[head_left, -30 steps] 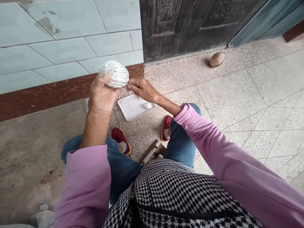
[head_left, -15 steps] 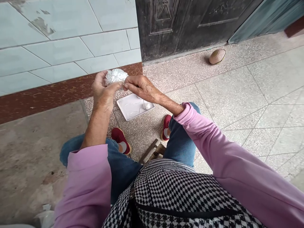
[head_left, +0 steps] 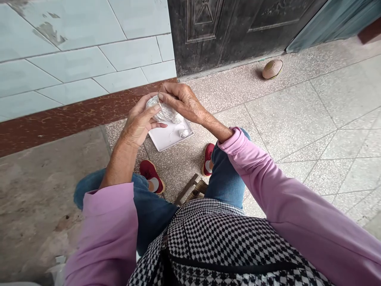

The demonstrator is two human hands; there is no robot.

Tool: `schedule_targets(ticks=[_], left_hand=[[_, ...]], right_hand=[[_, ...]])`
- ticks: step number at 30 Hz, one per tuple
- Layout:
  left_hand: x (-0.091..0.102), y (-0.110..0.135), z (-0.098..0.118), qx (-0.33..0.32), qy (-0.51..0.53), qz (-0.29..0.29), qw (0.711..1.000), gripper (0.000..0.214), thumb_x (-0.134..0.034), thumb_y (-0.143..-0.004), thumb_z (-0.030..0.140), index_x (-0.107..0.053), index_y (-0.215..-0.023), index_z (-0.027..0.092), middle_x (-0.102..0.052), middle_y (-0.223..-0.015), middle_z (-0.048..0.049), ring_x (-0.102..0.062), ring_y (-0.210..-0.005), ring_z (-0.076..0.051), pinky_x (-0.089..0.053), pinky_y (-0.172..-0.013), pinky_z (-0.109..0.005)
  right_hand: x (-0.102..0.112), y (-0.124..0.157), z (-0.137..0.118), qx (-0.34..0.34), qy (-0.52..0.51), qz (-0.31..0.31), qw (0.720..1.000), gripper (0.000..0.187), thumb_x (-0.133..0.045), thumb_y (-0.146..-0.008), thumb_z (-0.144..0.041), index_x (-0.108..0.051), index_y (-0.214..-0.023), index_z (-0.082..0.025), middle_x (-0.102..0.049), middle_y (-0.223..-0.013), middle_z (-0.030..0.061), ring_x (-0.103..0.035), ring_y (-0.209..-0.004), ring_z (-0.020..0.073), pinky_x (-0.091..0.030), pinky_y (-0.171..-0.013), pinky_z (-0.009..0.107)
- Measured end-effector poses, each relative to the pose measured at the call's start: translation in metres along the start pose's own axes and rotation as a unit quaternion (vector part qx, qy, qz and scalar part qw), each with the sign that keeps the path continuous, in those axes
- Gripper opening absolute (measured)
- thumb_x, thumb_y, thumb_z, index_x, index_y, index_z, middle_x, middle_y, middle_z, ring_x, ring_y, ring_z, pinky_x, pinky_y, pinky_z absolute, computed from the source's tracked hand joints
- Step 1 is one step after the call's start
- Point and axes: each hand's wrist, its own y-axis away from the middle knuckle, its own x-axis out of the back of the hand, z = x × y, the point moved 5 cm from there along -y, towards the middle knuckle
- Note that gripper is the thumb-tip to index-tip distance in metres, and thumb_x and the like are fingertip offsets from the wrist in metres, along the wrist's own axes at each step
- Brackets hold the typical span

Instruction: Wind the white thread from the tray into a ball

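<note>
The large, rounded ball of glossy white strand is held in the air above the near edge of the brown baseboard, partly overlapping, from this viewpoint, the shallow white rectangular tray on the speckled floor. The left hand is partly curled, cupping the ball from its left side, with the thumb laid across the near face; one fingertip shows below the ball. The right hand is at the upper right of the ball, its thumb and forefinger nearly closed together on a thin white strand at the ball's surface; the other fingers are folded. A small white ball lies in the right part of the tray. A second small white bulge shows at the lower right of the large ball; whether it is attached cannot be told.

Handling: the ball is judged light, soft and compressible, not fragile. The glossy surface is likely slippery, and the outer turns may slide or snag. Support the ball from beneath with a cupped palm and light thumb pressure; firm squeezing could deform the winding. Take a single strand between the pads of thumb and forefinger, clear of neighbouring turns.
</note>
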Motion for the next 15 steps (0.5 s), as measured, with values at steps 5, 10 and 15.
schedule_targets(ticks=[5,10,15], left_hand=[[-0.001,0.002,0.007,-0.023,0.012,0.002,1.000,0.080,-0.118,-0.077,0.058,-0.079,-0.141,0.029,-0.087,-0.144,-0.0157,-0.086,-0.121,-0.039,-0.084,-0.087,-0.055],[0.003,0.001,0.008,-0.049,-0.031,0.007,0.998,0.070,-0.119,-0.074,0.042,-0.080,-0.130,0.028,-0.089,-0.122,-0.0083,-0.084,-0.108,-0.031,-0.078,-0.078,-0.040],[-0.013,0.008,0.008,-0.062,-0.056,-0.088,0.993,0.075,-0.122,-0.067,0.041,-0.082,-0.129,0.028,-0.091,-0.129,-0.0080,-0.087,-0.116,-0.034,-0.078,-0.097,-0.046]], right_hand=[[0.001,0.003,-0.002,0.041,0.022,-0.009,0.999,0.047,-0.061,-0.137,-0.053,-0.057,-0.096,-0.031,-0.081,-0.112,0.0094,-0.076,-0.111,0.0266,-0.065,-0.111,0.043],[0.000,0.002,0.007,0.003,0.052,-0.012,0.999,0.048,-0.081,-0.128,-0.053,-0.061,-0.089,-0.033,-0.080,-0.102,0.0074,-0.078,-0.110,0.0277,-0.069,-0.107,0.040],[0.011,-0.009,0.015,0.007,0.068,0.029,0.997,0.041,-0.073,-0.133,-0.033,-0.058,-0.096,-0.029,-0.071,-0.096,0.0026,-0.070,-0.100,0.0227,-0.068,-0.105,0.037]])
